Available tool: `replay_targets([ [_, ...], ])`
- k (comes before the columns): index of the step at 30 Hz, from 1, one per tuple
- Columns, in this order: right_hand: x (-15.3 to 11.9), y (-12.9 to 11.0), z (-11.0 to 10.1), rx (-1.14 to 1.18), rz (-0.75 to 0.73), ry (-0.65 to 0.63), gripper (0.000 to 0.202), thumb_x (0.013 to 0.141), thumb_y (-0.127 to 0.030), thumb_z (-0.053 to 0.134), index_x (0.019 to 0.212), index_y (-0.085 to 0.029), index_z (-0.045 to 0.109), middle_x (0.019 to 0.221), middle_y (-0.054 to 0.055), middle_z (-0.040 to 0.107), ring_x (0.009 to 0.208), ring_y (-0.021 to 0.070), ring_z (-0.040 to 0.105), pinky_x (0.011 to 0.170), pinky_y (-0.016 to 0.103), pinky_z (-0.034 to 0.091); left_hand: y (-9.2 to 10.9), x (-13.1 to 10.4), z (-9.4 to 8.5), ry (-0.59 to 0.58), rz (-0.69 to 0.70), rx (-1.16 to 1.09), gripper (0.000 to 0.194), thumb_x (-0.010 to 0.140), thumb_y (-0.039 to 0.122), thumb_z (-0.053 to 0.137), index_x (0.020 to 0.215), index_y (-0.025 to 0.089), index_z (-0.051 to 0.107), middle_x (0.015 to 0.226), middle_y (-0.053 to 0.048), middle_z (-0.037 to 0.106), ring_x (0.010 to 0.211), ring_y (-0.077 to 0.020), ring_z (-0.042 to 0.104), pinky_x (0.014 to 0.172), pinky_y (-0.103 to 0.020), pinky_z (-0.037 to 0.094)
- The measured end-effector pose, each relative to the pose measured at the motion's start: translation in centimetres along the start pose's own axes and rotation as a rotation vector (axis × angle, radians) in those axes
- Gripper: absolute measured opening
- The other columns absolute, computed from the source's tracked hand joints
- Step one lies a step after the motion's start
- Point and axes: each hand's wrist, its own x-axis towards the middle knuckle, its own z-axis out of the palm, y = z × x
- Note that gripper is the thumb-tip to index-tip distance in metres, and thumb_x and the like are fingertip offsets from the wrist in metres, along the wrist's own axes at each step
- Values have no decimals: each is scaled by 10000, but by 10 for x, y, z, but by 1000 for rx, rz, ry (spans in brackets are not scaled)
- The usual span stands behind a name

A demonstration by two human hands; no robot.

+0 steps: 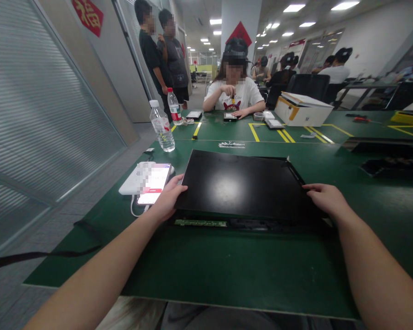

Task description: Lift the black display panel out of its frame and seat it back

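Observation:
A flat black display panel (227, 183) with a glossy glare spot lies in front of me over a black frame (278, 224). My left hand (170, 195) grips the panel's left edge, thumb on top. At the right edge my right hand (325, 199) has its fingers pinched on the panel's side; its fingertips are partly hidden. Along the near side, a green circuit board strip (200, 223) shows below the panel in the frame. The panel sits slightly askew to the frame, whose far right corner sticks out behind it.
Left of the panel lie a phone (154, 183) with a cable and a white box (132, 181). A water bottle (162, 128) and a red-capped bottle (174, 107) stand farther back. Across the green table (227, 270) sits a person (234, 87), near a white carton (303, 110). Black parts (392, 165) lie right.

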Motion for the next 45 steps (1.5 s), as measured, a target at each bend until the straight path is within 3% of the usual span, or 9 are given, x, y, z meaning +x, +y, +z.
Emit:
replay_targets([
  [12, 2, 4, 1, 39, 23, -4, 391, 726, -199, 586, 1011, -192, 854, 706, 79, 736, 556, 211, 620, 603, 353, 496, 2, -1, -3, -53, 18, -10, 682, 778, 172, 715, 1451, 154, 607, 1070, -94, 816, 926, -282, 777, 716, -325, 607],
  [21, -10, -7, -5, 131, 122, -59, 446, 782, -165, 556, 1139, -138, 822, 790, 96, 754, 573, 182, 577, 613, 332, 443, 6, 0, -7, -28, 134, 69, 414, 722, 200, 795, 1136, 199, 803, 1159, -102, 806, 1209, -366, 697, 1026, -433, 566],
  [26, -8, -3, -3, 207, 140, -67, 454, 767, -160, 563, 1146, -135, 811, 794, 105, 750, 598, 189, 575, 624, 328, 443, -2, 7, -15, 72, 254, 257, 368, 674, 184, 834, 1038, 238, 827, 1371, -99, 713, 1454, -396, 503, 1235, -493, 383],
  [29, -6, -1, -1, 243, 128, -52, 423, 740, -149, 581, 1089, -141, 820, 789, 107, 748, 606, 192, 584, 610, 319, 440, -7, 14, -22, 83, 297, 434, 352, 693, 229, 819, 1045, 241, 826, 1505, -103, 614, 1527, -397, 412, 1272, -511, 325],
  [35, -7, -4, -1, 184, 131, -31, 395, 799, -93, 567, 1095, -129, 826, 764, 64, 732, 590, 148, 554, 585, 270, 395, -13, 22, -29, 35, 281, 859, 482, 797, 293, 680, 1262, 198, 761, 1590, -126, 532, 1517, -366, 445, 1256, -534, 369],
  [39, -8, -7, -2, 163, 136, -44, 398, 826, -98, 570, 1129, -130, 826, 783, 60, 743, 598, 150, 556, 581, 270, 394, -14, 23, -29, 0, 278, 982, 526, 832, 320, 632, 1331, 181, 723, 1608, -142, 509, 1503, -356, 468, 1226, -525, 425],
  [45, -9, -9, -5, 163, 142, -48, 410, 823, -101, 570, 1142, -132, 827, 825, 66, 763, 601, 150, 565, 577, 273, 393, -14, 23, -29, -11, 277, 1111, 529, 845, 327, 631, 1339, 159, 715, 1598, -155, 513, 1508, -366, 462, 1280, -518, 344],
])
